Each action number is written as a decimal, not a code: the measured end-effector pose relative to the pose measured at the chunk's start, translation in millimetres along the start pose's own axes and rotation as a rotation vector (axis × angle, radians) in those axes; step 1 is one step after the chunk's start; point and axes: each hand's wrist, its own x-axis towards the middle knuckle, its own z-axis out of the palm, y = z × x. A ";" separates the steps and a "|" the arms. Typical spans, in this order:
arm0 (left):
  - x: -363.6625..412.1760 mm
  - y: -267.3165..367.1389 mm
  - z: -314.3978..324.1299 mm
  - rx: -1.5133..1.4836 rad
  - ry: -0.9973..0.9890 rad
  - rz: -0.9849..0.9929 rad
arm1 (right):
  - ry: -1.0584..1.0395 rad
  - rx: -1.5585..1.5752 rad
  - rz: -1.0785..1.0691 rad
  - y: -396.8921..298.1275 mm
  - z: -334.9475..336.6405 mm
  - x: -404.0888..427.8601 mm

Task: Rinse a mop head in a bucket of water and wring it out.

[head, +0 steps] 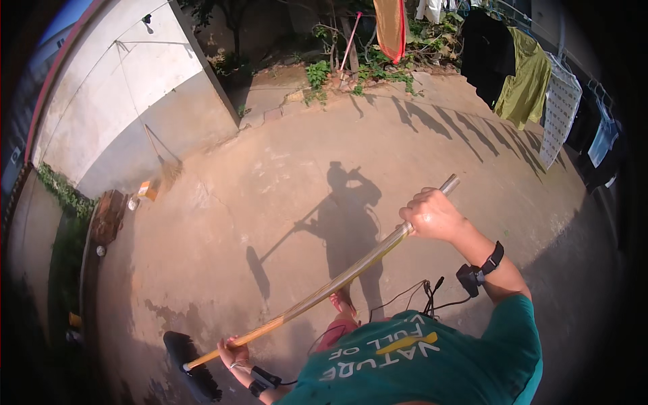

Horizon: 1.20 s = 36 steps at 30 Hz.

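Observation:
A long wooden pole (324,293) with a dark broom-like head (190,362) runs diagonally across the view, from lower left to upper right. My right hand (431,213) is closed around the pole near its upper end. Low on the pole, my left hand (234,351) is at the orange part just above the head, with the pole lying across the palm and some fingers extended. The head is low at the left, beside a damp patch on the concrete; whether it touches the ground cannot be told. Black bands with small devices are on both forearms, with cables near the green shirt.
Clothes (524,76) hang on a line at upper right. A straw broom (169,169) leans on the wall (136,111) at left, near an orange-and-white box (147,191) and a reddish-brown block (108,216). Plants (318,75) border the concrete yard at the back. Loose cables (430,296) hang beside my shirt.

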 end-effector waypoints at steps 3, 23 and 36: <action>53.6 -16.4 56.7 0.032 0.008 -0.046 | -0.004 -0.039 0.022 44.1 35.1 38.1; 292.4 -185.9 467.5 0.083 -0.309 -0.135 | -0.074 -0.079 0.280 382.4 173.1 238.0; 452.1 -181.5 626.5 -0.202 -0.170 0.272 | -0.193 0.052 0.422 576.1 312.5 369.6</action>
